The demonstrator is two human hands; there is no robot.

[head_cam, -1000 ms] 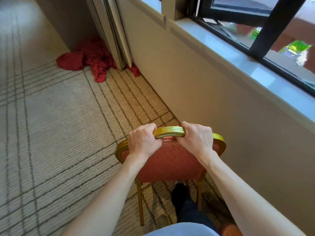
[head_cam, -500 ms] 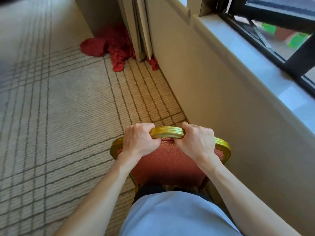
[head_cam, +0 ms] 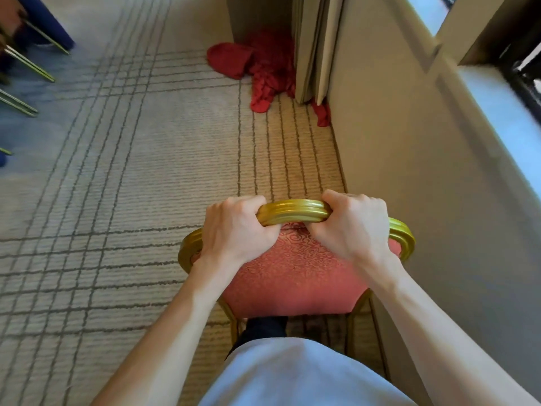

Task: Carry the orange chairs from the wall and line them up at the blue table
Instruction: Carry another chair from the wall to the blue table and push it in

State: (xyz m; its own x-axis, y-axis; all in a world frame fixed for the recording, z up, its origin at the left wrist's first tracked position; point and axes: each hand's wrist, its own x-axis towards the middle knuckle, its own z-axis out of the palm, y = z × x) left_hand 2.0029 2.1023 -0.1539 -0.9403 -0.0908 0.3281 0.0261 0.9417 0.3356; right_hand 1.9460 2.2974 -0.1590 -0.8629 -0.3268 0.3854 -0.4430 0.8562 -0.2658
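Left hand (head_cam: 234, 230) and right hand (head_cam: 355, 227) clasping orange chair (head_cam: 295, 276) top rail, beside wall (head_cam: 409, 171), striped carpet (head_cam: 117, 200)

Floor: beige carpet (head_cam: 146, 171) with dark crossing lines | crumpled red cloth (head_cam: 257, 65) lying on it at the wall's foot | gold chair legs (head_cam: 26, 65) standing at far left, blurred

An orange-red upholstered chair with a swirl-patterned fabric back and a ribbed gold-painted frame (head_cam: 295, 268) stands close beside the beige wall, its back facing the camera. Its thin gold legs show below the backrest, though whether they rest on the carpet cannot be told. Blurred blue cloth (head_cam: 44, 22), probably the blue table's skirt, shows at the far upper left, well apart from the chair.
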